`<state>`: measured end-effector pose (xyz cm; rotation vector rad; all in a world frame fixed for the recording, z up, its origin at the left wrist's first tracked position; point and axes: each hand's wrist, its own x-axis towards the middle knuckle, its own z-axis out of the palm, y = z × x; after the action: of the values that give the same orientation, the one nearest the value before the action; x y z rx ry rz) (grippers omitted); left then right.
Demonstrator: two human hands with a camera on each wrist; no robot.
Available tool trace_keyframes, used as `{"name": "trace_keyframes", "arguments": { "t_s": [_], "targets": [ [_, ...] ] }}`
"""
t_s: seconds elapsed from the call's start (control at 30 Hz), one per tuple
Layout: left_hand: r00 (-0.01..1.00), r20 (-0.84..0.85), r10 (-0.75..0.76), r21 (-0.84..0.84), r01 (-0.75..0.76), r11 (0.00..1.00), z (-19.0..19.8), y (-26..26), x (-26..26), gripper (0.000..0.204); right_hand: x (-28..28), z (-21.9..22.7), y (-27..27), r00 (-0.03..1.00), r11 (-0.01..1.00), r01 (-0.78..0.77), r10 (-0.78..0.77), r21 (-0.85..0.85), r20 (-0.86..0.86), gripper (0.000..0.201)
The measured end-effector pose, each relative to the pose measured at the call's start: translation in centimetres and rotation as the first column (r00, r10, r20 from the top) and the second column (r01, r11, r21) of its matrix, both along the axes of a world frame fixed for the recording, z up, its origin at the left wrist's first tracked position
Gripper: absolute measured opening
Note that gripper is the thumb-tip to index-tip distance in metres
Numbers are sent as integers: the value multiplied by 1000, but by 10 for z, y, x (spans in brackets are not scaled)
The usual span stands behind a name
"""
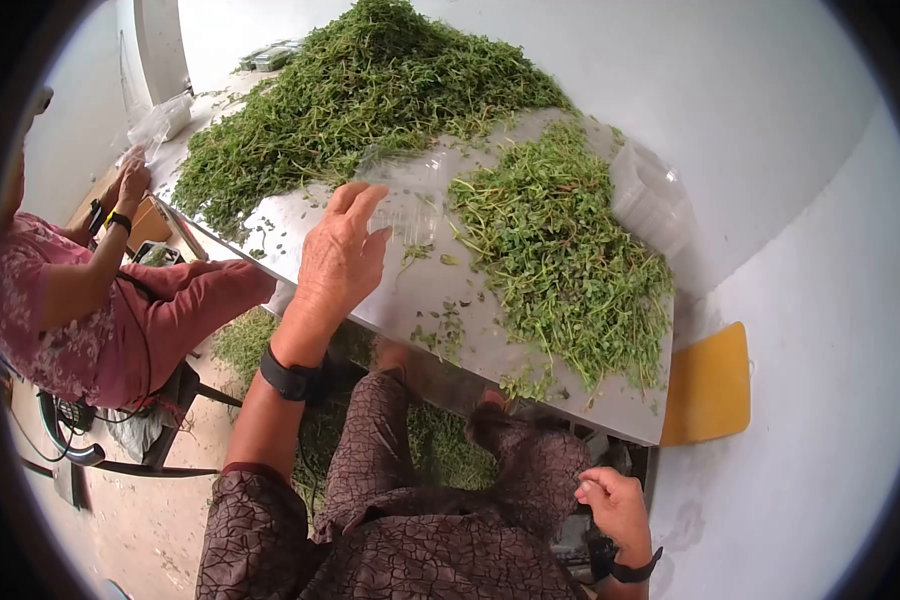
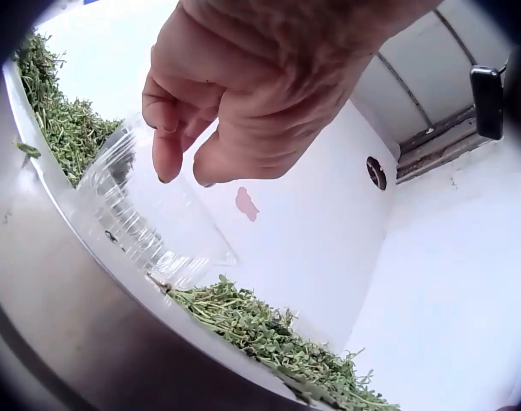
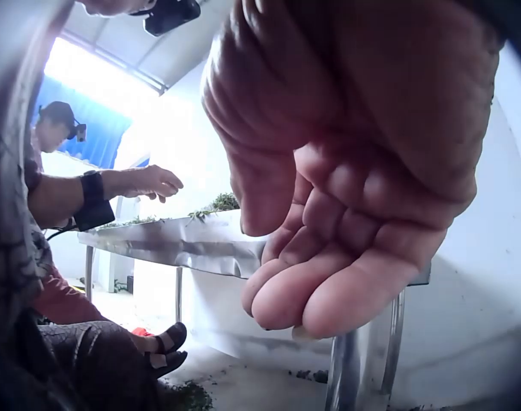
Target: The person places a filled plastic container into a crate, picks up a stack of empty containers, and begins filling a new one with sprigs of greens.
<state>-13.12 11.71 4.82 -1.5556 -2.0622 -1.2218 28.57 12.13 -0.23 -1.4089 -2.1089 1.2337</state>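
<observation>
A clear plastic container [image 1: 415, 205] sits on the metal table [image 1: 410, 300] between two heaps of green leafy stems. My left hand [image 1: 340, 250] is over the table beside it, fingers bent loosely with a gap between thumb and fingertips. In the left wrist view, the fingers overlap the upper rim of the container [image 2: 158, 231]. Past the table's front edge, my right hand [image 1: 615, 505] hangs low by my right thigh. Its fingers [image 3: 346, 291] curl loosely around nothing in the right wrist view.
A large heap of greens [image 1: 370, 90] covers the back of the table; a smaller heap [image 1: 570, 250] lies at right. Stacked clear containers [image 1: 655, 200] stand by the wall. A yellow board [image 1: 710, 385] is beside the table. Another person [image 1: 80, 310] sits at left.
</observation>
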Motion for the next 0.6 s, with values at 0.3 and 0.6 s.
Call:
{"name": "trace_keyframes", "arguments": {
  "t_s": [0.3, 0.6],
  "targets": [
    [995, -74, 70, 2, -70, 998, -23, 3, 8, 18, 0, 10, 6, 999, 985, -30, 37, 170, -34, 9],
    [987, -93, 127, 182, -109, 977, -36, 3, 23, 23, -11, 28, 32, 996, 922, 83, -67, 377, -55, 15]
  ]
}}
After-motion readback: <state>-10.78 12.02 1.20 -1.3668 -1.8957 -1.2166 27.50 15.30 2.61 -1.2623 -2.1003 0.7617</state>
